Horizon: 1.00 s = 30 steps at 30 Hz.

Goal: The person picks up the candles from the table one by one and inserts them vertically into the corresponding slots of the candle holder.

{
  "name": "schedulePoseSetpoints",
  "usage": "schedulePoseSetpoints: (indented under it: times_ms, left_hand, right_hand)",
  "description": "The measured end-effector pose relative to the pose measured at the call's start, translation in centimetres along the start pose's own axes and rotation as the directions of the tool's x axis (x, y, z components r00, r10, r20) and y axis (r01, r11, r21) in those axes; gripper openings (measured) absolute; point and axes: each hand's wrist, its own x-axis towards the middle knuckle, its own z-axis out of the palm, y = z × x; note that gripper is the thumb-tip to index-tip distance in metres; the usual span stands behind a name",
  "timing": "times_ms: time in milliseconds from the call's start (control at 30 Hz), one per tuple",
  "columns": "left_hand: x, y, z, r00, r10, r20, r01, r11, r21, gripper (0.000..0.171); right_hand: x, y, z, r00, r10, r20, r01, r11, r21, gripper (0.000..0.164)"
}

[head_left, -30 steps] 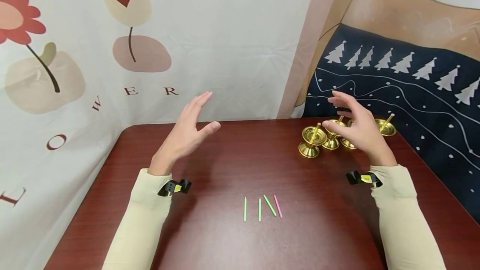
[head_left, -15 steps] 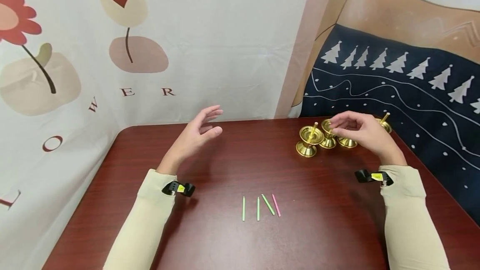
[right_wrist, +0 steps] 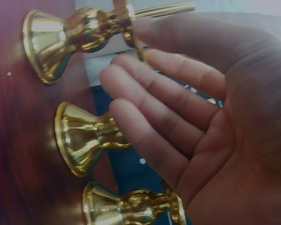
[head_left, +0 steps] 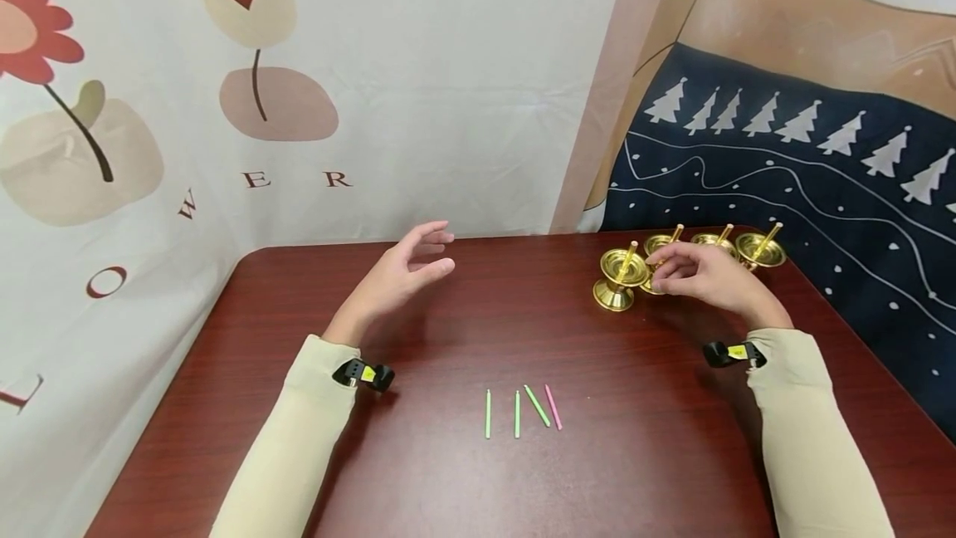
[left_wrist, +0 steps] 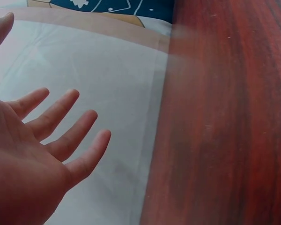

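In the head view, my right hand [head_left: 705, 276] reaches in among shiny brass candle holders at the back right of the table. Its fingertips are right at the dish of the leftmost candle holder [head_left: 614, 297], which stands upright with a thin gold stem rising from its dish. From the right wrist view, thumb and index finger come close to that dish's rim, while the other fingers [right_wrist: 150, 140] are extended in front of a second candle holder [right_wrist: 79, 140]. My left hand [head_left: 396, 281] hovers over the back of the table, holding nothing, its fingers [left_wrist: 70, 140] spread and relaxed.
Three green birthday candles [head_left: 517, 415] and one pink candle [head_left: 553, 408] lie at the middle front of the dark red wooden table [head_left: 373, 471]. More brass holders [head_left: 760, 249] stand by the right edge. Printed cloths [head_left: 448, 90] hang behind.
My right hand has lowered and moved left to the leftmost candle holder, uncovering the holders behind. My left hand has dropped lower and shifted slightly right. The candles lie as before.
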Motion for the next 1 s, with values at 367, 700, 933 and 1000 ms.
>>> schedulePoseSetpoints:
  times_ms: [367, 700, 933, 1000]
  left_hand:
    - [0.5, -1.4, 1.6, 0.999, -0.004, 0.040, 0.004, 1.000, -0.013, 0.065]
    - [0.7, -1.7, 2.7, 0.997, -0.030, 0.068, 0.031, 0.999, -0.020, 0.064]
    - [0.8, -2.2, 3.8, 0.995, -0.044, 0.092, 0.045, 0.999, -0.004, 0.067]
    - [0.8, -2.3, 4.1, 0.994, -0.047, 0.100, 0.048, 0.999, -0.008, 0.068]
  right_hand:
    - [0.7, -0.7, 1.1, 0.997, 0.071, 0.004, -0.071, 0.997, -0.029, 0.055]
    - [1.5, -1.3, 2.6, 1.000, 0.017, -0.001, -0.017, 1.000, -0.001, 0.050]
    - [2.2, -1.9, 4.1, 0.999, -0.039, -0.002, 0.039, 0.999, 0.002, 0.047]
    - [2.3, -2.1, 4.5, 0.999, -0.048, -0.002, 0.048, 0.999, -0.007, 0.047]
